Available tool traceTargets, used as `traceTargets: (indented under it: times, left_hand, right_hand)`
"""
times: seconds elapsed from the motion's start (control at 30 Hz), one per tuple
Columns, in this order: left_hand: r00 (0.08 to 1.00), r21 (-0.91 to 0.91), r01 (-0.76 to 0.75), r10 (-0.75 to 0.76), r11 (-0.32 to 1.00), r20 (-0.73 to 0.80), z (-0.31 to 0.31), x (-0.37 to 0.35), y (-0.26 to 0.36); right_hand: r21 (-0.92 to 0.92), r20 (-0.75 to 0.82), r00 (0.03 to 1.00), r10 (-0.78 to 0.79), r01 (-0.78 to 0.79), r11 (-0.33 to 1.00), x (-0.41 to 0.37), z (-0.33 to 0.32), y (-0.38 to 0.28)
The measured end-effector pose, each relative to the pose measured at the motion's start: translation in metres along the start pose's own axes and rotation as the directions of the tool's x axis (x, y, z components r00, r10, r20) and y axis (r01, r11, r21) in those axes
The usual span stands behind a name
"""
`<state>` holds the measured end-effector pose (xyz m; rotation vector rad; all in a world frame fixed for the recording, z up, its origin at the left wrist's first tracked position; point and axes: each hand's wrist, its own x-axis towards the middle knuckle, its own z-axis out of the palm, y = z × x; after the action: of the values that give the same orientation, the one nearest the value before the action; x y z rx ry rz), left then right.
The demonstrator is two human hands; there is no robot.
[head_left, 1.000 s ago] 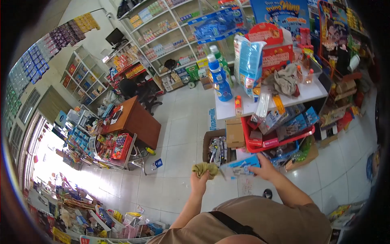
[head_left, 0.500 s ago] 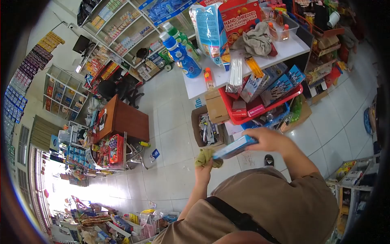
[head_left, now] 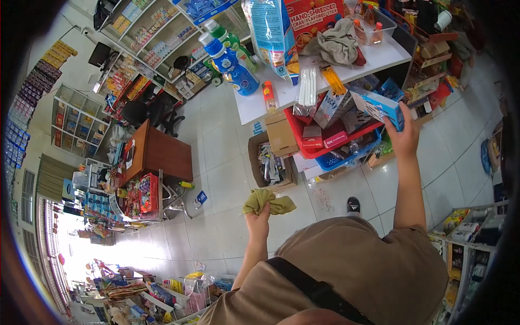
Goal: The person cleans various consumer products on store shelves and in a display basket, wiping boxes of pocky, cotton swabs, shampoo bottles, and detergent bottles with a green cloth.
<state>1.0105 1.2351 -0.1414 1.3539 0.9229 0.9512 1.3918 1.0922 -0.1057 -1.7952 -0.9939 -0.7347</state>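
My left hand [head_left: 259, 215] is closed around a bunched olive-green cloth [head_left: 269, 202], held over the tiled floor. On the other side, my right hand [head_left: 403, 132] grips a blue and white snack box [head_left: 379, 107] by its near end. The box's far end overlaps the red basket [head_left: 309, 150], which holds a Pocky box [head_left: 329, 104], a pink box [head_left: 335, 140] and other cartons. Below the red basket, part of a blue basket [head_left: 329, 162] shows.
A white table [head_left: 250, 111] bears blue and green bottles [head_left: 238, 70], a large blue pouch [head_left: 266, 35], a grey cloth [head_left: 339, 42] and a red carton [head_left: 313, 15]. Under it stand cardboard boxes [head_left: 281, 134]. A brown desk [head_left: 168, 151] is at left; a stocked shelf [head_left: 468, 238] at right.
My right hand has carried the blue box away from the cloth, up and right to the red basket. My left hand keeps the cloth, now a little further left.
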Motion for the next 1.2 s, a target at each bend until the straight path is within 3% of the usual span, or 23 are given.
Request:
traceTargets:
  times: [0.03, 0.13, 0.27, 0.4, 0.43, 0.53, 0.63, 0.73, 0.77, 0.87, 0.9, 1.07, 1.13, 1.2]
  left_hand:
    - [1.0, 0.002, -0.004, 0.004, 1.0, 0.001, 0.0, 0.001, 0.0]
    - [1.0, -0.007, -0.002, 0.002, 1.0, 0.0, 0.001, 0.0, -0.002]
    - [1.0, -0.012, 0.01, -0.01, 1.0, -0.017, 0.001, 0.001, 0.003]
    - [1.0, -0.015, 0.02, -0.021, 1.0, -0.017, -0.002, -0.002, -0.004]
    - [1.0, -0.018, 0.023, -0.023, 1.0, -0.012, -0.002, -0.003, -0.004]
    - [0.999, -0.027, 0.028, -0.029, 0.999, -0.019, -0.003, -0.007, -0.003]
    - [0.998, -0.041, 0.036, -0.038, 0.999, -0.055, -0.008, -0.01, -0.002]
    - [0.996, -0.051, 0.059, -0.063, 0.997, -0.064, -0.012, -0.013, -0.004]
    - [0.996, -0.045, 0.067, -0.069, 0.997, -0.048, -0.016, -0.015, -0.007]
    - [0.994, -0.056, 0.103, -0.105, 0.993, -0.032, -0.02, -0.016, -0.01]
    - [0.992, -0.064, 0.119, -0.121, 0.991, -0.035, -0.02, -0.017, -0.011]
    - [0.999, -0.057, 0.049, -0.049, 0.997, 0.015, -0.012, -0.015, -0.005]
    - [0.999, -0.045, 0.007, -0.005, 0.999, 0.034, -0.011, -0.011, -0.003]
    - [0.998, 0.011, -0.015, 0.015, 1.0, 0.066, -0.013, -0.01, -0.004]
  right_hand:
    - [0.038, 0.022, 0.997, 0.073, -0.074, 0.997, -0.002, 0.004, 0.0]
    - [-0.116, 0.146, 0.971, 0.187, -0.171, 0.978, -0.002, 0.014, 0.0]
    - [-0.112, 0.25, 0.927, 0.278, -0.257, 0.96, 0.012, 0.022, -0.013]
    - [-0.447, 0.513, 0.761, 0.398, -0.158, 0.88, 0.019, 0.036, -0.028]
    - [-0.467, 0.502, 0.777, 0.381, -0.127, 0.875, 0.015, 0.041, -0.026]
    - [-0.439, 0.413, 0.827, 0.382, -0.186, 0.879, 0.018, 0.044, -0.01]
    - [-0.385, 0.119, 0.892, 0.437, -0.364, 0.848, 0.032, 0.037, 0.016]
    - [-0.394, 0.148, 0.895, 0.421, -0.337, 0.855, 0.025, 0.042, 0.061]
    - [-0.283, 0.098, 0.951, 0.295, -0.257, 0.924, 0.018, 0.048, 0.077]
    - [-0.205, 0.19, 0.907, 0.376, -0.337, 0.919, 0.021, 0.039, 0.065]
    - [-0.159, 0.19, 0.932, 0.308, -0.28, 0.947, 0.017, 0.043, 0.071]
    - [0.043, 0.2, 0.935, 0.292, -0.306, 0.951, 0.014, 0.046, 0.049]
    - [0.21, 0.335, 0.861, 0.383, -0.465, 0.86, 0.006, 0.052, 0.064]
    - [0.027, 0.324, 0.891, 0.317, -0.344, 0.938, -0.006, 0.064, 0.068]
